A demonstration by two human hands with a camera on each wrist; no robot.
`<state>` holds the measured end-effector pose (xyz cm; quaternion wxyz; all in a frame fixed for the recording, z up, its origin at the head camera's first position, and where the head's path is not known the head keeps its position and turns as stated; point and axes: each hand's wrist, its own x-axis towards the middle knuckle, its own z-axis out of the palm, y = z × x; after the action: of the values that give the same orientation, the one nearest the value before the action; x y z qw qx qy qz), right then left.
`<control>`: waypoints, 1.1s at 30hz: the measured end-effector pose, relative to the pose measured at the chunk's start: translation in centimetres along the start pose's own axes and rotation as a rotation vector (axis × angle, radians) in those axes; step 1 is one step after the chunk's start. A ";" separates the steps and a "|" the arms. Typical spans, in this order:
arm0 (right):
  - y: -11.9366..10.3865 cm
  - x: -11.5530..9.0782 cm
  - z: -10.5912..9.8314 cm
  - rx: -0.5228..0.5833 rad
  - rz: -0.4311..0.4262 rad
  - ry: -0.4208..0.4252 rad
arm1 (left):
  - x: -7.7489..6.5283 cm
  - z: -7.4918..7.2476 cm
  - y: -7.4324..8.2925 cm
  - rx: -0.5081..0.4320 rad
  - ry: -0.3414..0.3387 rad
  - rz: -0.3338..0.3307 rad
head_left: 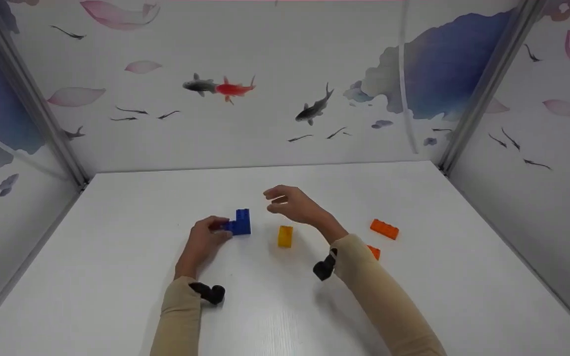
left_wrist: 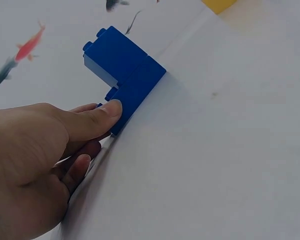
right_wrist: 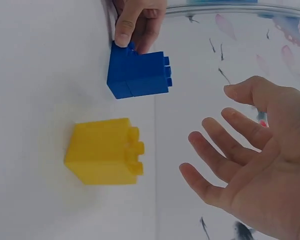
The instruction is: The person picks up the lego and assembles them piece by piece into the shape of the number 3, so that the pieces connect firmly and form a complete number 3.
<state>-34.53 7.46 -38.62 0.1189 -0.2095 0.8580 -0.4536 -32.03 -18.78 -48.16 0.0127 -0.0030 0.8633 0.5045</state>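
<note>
My left hand [head_left: 205,243] pinches the left end of a blue building brick [left_wrist: 137,90] that lies low on the table. A second blue brick [left_wrist: 110,52] stands on its other end, so the two form an L with studs on top. The thumb lies along the near side of the lower brick. My right hand [head_left: 297,205] is raised beyond a yellow brick [head_left: 285,237], its fingers spread and loosely bent with nothing between them. That yellow brick stands upright to the right of the blue pair, apart from it, with its studs showing in the right wrist view.
To the right an orange brick [head_left: 385,229] lies on the white table [head_left: 275,306]. Another orange brick [head_left: 374,251] is partly hidden behind the right sleeve. White panels [head_left: 265,138] printed with fish and petals enclose the table at the back and both sides.
</note>
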 end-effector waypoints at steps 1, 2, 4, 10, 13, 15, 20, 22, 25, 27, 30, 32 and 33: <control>-0.2 -0.4 -0.3 -0.005 -0.010 0.007 | 0.0 -0.1 -0.1 -0.003 0.001 0.001; -0.3 -0.7 -0.6 -0.013 -0.017 0.014 | 0.0 -0.1 -0.1 -0.005 0.004 -0.003; -0.4 -1.5 -1.3 -0.026 -0.022 0.029 | 0.0 -0.2 -0.3 0.002 0.006 0.004; 0.3 -4.1 -3.4 -0.017 -0.038 0.067 | 0.0 -0.1 -0.4 0.013 0.001 0.026; 1.1 -5.5 -4.5 -0.002 -0.056 0.088 | 0.0 -0.2 -0.3 0.010 0.003 0.030; 1.7 -6.4 -5.1 0.003 -0.054 0.104 | 0.0 -0.3 -0.2 0.006 0.005 0.034; 3.3 -8.5 -6.5 -0.004 -0.017 0.155 | -0.2 -0.4 -0.3 0.000 0.005 0.038; 4.0 -9.4 -7.0 -0.009 -0.020 0.168 | -0.2 -0.3 -0.4 0.002 0.002 0.040; 4.6 -10.5 -7.7 -0.031 -0.044 0.185 | -0.1 -0.2 -0.4 0.018 0.004 0.037; 5.0 -11.2 -8.0 -0.050 -0.061 0.196 | -0.1 -0.1 -0.4 0.028 0.006 0.027; 5.4 -12.2 -8.1 -0.073 -0.065 0.211 | 0.1 0.0 -0.4 0.037 0.010 0.020; 5.8 -12.8 -8.1 -0.089 -0.067 0.219 | 0.2 0.0 -0.4 0.033 0.011 0.020; 6.0 -13.1 -8.0 -0.095 -0.070 0.222 | 0.3 0.1 -0.4 0.030 0.010 0.023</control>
<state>-27.61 22.42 -38.87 -0.0029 -0.1930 0.8786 -0.4368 -32.29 -18.92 -48.55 0.0026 0.0044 0.8708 0.4916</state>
